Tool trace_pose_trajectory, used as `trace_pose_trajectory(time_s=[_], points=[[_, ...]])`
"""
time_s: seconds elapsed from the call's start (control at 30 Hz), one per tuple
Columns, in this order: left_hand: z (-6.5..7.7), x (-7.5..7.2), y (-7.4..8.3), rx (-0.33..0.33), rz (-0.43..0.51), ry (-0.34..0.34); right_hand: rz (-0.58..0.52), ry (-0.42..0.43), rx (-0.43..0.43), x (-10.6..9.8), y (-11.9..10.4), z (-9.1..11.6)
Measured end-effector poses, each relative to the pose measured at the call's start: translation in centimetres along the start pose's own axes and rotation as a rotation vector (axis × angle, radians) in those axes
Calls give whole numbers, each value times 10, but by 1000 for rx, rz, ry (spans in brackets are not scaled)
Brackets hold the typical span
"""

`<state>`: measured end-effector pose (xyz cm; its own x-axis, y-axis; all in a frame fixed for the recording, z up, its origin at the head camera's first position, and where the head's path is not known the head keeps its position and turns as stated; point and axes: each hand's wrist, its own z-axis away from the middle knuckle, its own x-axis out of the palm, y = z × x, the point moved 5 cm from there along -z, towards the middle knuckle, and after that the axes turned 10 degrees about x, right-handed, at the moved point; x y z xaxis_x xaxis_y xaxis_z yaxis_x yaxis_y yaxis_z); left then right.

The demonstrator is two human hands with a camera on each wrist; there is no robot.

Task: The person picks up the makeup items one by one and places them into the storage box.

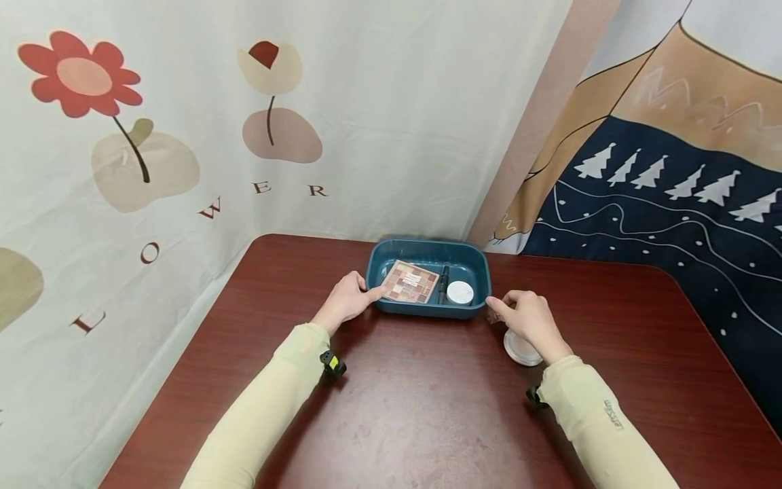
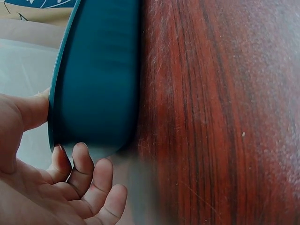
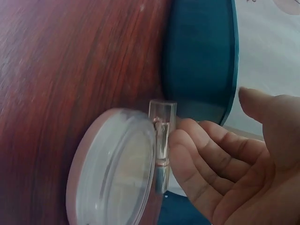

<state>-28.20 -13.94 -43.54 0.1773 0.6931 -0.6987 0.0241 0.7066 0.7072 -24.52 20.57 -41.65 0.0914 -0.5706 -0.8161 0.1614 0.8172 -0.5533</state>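
Note:
A blue plastic bin [image 1: 421, 310] stands on the table against the wall. Inside lie an eyeshadow palette [image 1: 411, 282], a dark pen-like stick [image 1: 443, 284] and a round white-topped jar [image 1: 460, 293]. My left hand [image 1: 349, 299] grips the bin's left end, thumb over the rim, fingers outside. At the right end my right hand [image 1: 530, 318] holds the near corner between thumb and fingers. Under that hand sits a round container with a clear lid [image 3: 115, 168]. A clear tube of makeup [image 3: 162, 145] stands between it and the bin, close to my fingers.
The reddish-brown wooden table [image 1: 391, 414] spreads out in front of the bin. A white printed curtain [image 1: 391, 122] hangs directly behind it, and a dark blue cloth with trees [image 1: 647, 210] hangs at the right.

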Motion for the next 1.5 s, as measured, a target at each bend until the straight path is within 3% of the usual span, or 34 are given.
trace_pose_trajectory(time_s=[0.27,0.5,1.03,1.5], points=[[-1,0,-1,2,-3,-5,54,115,-58,-6,3,4],[-1,1,-1,2,-5,-7,78,158,-186,-4,8,4],[-3,2,-4,9,5,-3,123,65,-276,-1,22,-6],[-2,1,-2,13,-1,-7,136,-4,-290,5,27,-16]])
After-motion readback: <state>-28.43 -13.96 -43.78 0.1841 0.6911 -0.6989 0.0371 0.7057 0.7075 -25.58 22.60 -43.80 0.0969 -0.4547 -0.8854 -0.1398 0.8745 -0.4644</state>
